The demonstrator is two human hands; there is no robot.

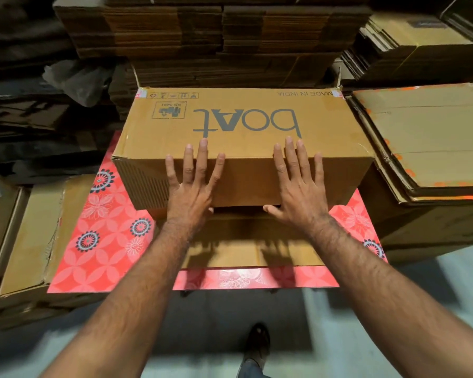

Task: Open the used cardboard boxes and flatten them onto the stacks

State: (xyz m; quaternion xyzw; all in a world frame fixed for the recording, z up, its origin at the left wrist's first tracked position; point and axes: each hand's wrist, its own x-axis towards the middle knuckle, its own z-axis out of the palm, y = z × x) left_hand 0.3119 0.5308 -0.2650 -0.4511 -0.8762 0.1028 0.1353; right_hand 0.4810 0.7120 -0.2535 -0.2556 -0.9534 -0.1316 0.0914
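A brown cardboard box (241,132) printed "boAt" stands still in box form on a low stack topped by a red flowered sheet (107,236). My left hand (193,184) lies flat against the box's near side, fingers spread and reaching over its top edge. My right hand (298,184) presses the same side further right, fingers spread too, thumb tucked under the bottom edge. A flat brown cardboard piece (246,241) lies under the box, in front of it.
Tall stacks of flattened cardboard (216,42) rise behind the box. Another flattened stack (432,137) sits at the right, and more flat boxes (33,230) lie at the left. The pale floor (298,336) and my shoe (257,342) are below.
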